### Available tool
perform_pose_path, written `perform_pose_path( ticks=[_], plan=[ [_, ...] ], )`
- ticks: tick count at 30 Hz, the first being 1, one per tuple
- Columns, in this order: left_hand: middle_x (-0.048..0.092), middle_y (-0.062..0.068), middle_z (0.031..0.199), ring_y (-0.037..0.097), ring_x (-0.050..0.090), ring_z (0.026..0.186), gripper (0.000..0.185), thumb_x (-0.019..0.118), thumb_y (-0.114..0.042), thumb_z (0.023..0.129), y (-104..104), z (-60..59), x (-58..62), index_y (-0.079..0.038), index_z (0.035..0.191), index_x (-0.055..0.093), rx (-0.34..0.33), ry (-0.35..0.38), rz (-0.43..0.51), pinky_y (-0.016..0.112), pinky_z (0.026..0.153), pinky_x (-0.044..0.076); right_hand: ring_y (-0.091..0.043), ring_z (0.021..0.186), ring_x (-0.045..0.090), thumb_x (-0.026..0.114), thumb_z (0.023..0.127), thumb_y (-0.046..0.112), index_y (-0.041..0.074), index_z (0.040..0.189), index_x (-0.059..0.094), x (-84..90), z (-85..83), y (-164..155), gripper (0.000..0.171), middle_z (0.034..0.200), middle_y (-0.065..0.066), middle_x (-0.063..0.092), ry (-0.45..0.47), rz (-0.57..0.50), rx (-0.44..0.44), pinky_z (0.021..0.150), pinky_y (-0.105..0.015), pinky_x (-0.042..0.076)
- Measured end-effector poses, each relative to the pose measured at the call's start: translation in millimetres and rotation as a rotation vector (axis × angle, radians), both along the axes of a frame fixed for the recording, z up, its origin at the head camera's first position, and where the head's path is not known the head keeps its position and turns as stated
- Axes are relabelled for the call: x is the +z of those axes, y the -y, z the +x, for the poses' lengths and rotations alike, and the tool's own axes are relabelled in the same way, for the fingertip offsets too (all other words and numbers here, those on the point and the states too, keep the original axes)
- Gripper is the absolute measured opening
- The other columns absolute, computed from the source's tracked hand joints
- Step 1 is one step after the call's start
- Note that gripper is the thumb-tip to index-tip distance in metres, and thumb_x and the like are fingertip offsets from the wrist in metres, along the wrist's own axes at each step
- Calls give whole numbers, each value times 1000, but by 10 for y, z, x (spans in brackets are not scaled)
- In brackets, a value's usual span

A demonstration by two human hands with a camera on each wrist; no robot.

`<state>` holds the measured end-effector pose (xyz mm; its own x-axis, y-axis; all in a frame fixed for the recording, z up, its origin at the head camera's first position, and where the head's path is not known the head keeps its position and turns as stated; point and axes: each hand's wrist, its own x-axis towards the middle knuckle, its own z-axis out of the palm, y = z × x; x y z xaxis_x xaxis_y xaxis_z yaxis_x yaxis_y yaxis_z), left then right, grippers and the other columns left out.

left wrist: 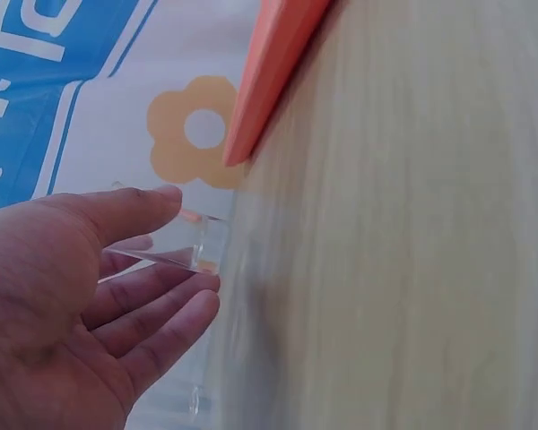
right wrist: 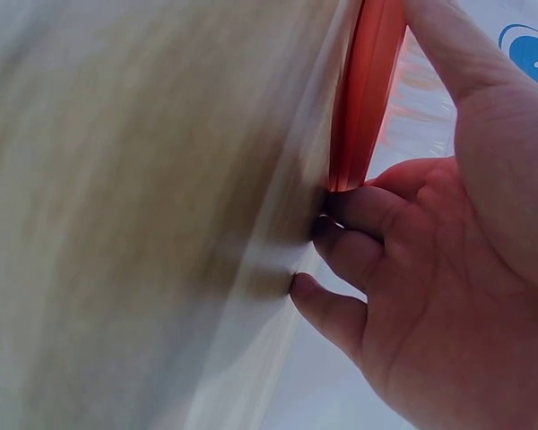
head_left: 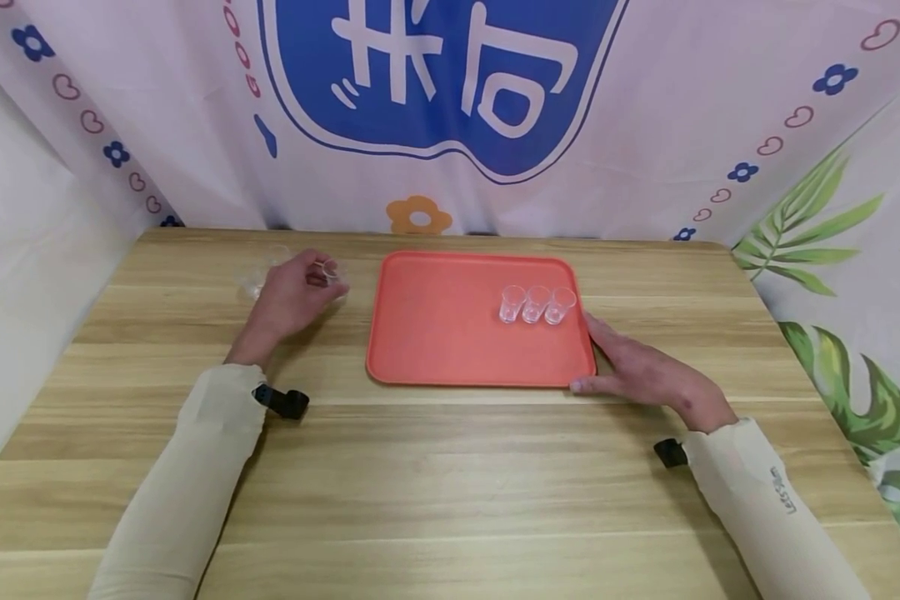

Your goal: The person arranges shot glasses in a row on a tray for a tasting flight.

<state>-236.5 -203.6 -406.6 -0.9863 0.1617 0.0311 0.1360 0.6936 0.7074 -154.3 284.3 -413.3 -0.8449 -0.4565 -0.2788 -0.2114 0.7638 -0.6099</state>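
My left hand [head_left: 294,290] is at the back left of the table, pinching a small clear cup [left wrist: 211,244] between thumb and fingers. The cup lies sideways to the camera in the left wrist view, its thick base beyond the fingertips. My right hand [head_left: 637,367] rests at the near right corner of a red tray [head_left: 450,333], thumb at the front edge and fingers extended along the right side. In the right wrist view, fingertips [right wrist: 303,285] come down by the tray's rim. Three clear cups [head_left: 536,305] stand upright in a row on the tray's right part.
More clear cups [head_left: 253,285] stand behind and left of my left hand, partly hidden by it. The wooden table [head_left: 450,475] ends at a printed cloth [head_left: 217,175] hanging along its back edge. A leaf-patterned cloth [head_left: 855,367] hangs on the right.
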Motion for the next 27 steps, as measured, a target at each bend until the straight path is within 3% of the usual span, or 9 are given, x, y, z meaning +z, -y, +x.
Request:
perform_pose_path(
  ticks=[7,13,22,27],
  plan=[
    [68,19,114,34,65,108,33,74,-20,98,-113,14,9,-1,121,60,-15,-40,51,50,94,53,-33,154,15,79,88,52,21,166,-4,-2,-2,19,118,172,-8,3,8,2,-4,119,-58,23],
    [69,18,112,33,67,106,32,73,-19,98,-262,53,6,1,120,61,-75,-71,71,49,91,55,-33,154,15,79,89,50,22,166,-5,7,6,21,117,172,-7,3,12,2,-6,120,-58,23],
    [68,11,110,27,67,103,26,71,-14,99,-511,121,41,-3,121,62,-141,-60,91,41,84,59,-32,154,16,80,88,47,21,166,-4,15,21,15,118,172,-8,6,-17,-25,10,119,-57,25],
    [68,11,109,27,65,104,26,71,-15,99,-627,153,79,-2,120,62,-152,-43,53,42,88,57,-33,154,15,79,89,49,21,166,-4,16,24,17,116,172,-8,5,-10,-12,2,119,-57,24]
  ],
)
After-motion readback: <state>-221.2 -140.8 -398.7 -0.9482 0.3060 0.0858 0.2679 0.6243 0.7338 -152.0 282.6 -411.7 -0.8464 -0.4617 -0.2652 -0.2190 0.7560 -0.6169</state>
